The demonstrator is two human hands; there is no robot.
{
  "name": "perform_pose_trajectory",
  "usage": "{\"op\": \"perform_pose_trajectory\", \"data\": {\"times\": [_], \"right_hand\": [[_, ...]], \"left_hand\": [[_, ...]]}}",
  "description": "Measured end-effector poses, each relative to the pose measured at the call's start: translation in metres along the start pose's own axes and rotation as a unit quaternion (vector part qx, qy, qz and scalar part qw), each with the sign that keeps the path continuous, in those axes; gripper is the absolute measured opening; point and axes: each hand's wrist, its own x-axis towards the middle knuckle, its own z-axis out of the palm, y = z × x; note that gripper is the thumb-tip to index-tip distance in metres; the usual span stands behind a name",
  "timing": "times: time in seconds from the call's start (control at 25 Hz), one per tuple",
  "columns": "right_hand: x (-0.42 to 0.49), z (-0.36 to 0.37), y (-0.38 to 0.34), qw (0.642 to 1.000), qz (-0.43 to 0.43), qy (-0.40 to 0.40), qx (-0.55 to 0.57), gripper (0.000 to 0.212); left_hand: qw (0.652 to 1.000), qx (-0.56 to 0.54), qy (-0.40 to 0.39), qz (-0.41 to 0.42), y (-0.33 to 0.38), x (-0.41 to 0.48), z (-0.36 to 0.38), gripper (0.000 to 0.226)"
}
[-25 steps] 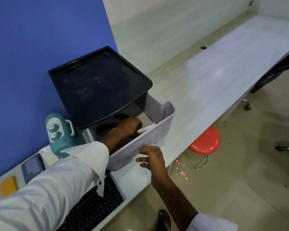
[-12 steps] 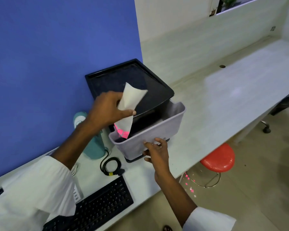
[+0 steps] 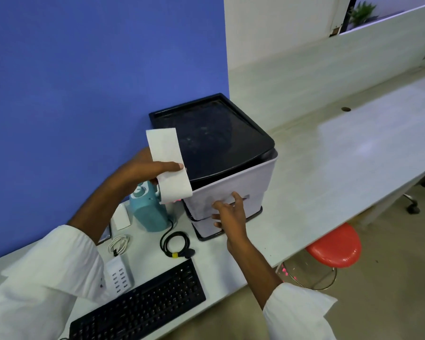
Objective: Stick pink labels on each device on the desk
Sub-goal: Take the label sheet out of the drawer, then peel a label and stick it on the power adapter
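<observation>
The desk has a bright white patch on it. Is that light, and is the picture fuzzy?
Head view: yes, light glaring off the glossy desk; head view: fairly sharp, keyboard keys show clearly.

The light was soft and fairly bright, with a pale glare patch on the bench at right and small glints on the red stool. Shadows were faint. The wide lens stretched the sleeves at the bottom corners and slanted the partition. Detail was slightly soft throughout.
</observation>
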Motion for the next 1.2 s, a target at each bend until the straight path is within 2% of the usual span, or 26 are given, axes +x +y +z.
{"op": "perform_pose_trajectory", "data": {"times": [0.04, 0.12, 0.2, 0.24, 0.32, 0.48, 0.64, 0.72, 0.84, 0.92, 0.96, 1.0, 1.12, 1.2], "right_hand": [[0.002, 0.001, -0.001, 1.000, 0.001, -0.001, -0.004, 0.072], [0.005, 0.003, -0.002, 1.000, 0.002, -0.003, -0.008, 0.073], [0.009, 0.004, -0.003, 1.000, 0.001, -0.003, -0.017, 0.074], [0.011, 0.005, -0.003, 1.000, 0.001, -0.003, -0.022, 0.074], [0.014, 0.007, -0.005, 0.999, 0.001, -0.002, -0.032, 0.075], [0.018, 0.010, -0.008, 1.000, 0.012, -0.011, -0.022, 0.076], [0.011, 0.012, -0.009, 0.999, 0.019, -0.012, -0.025, 0.074], [0.005, 0.017, -0.003, 0.999, 0.030, -0.006, -0.027, 0.065], [-0.018, 0.034, 0.011, 0.996, 0.073, -0.050, -0.019, 0.030], [-0.037, 0.053, 0.023, 0.985, 0.110, -0.130, 0.023, 0.043], [-0.046, 0.064, 0.031, 0.979, 0.122, -0.158, 0.036, 0.047], [-0.055, 0.077, 0.038, 0.975, 0.126, -0.176, 0.041, 0.045], [-0.071, 0.120, 0.067, 0.976, 0.101, -0.191, 0.009, 0.018], [-0.073, 0.146, 0.086, 0.980, 0.077, -0.184, -0.023, 0.021]], "left_hand": [[1.000, 0.004, -0.026, -0.015, -0.006, 0.002, 0.000, 0.045], [0.997, 0.022, -0.072, -0.035, -0.015, 0.003, 0.001, 0.070], [0.994, 0.028, -0.096, -0.040, -0.020, 0.004, 0.000, 0.095], [0.994, 0.026, -0.101, -0.037, -0.021, 0.004, 0.000, 0.099], [0.994, 0.026, -0.105, -0.031, -0.022, 0.002, 0.001, 0.096], [0.995, 0.010, -0.097, -0.020, -0.029, -0.001, 0.006, 0.060], [0.994, -0.049, -0.094, 0.003, -0.040, -0.010, 0.009, 0.045], [0.994, -0.082, -0.068, 0.019, -0.049, -0.017, 0.007, 0.041], [0.985, -0.171, 0.012, 0.025, -0.070, -0.031, -0.002, 0.034], [0.969, -0.232, 0.079, 0.014, -0.092, -0.043, -0.011, 0.024], [0.961, -0.255, 0.107, 0.003, -0.108, -0.049, -0.017, 0.027], [0.953, -0.271, 0.134, -0.011, -0.126, -0.056, -0.024, 0.034], [0.931, -0.301, 0.199, -0.054, -0.185, -0.084, -0.046, 0.050], [0.911, -0.332, 0.232, -0.072, -0.219, -0.103, -0.059, 0.052]]}}
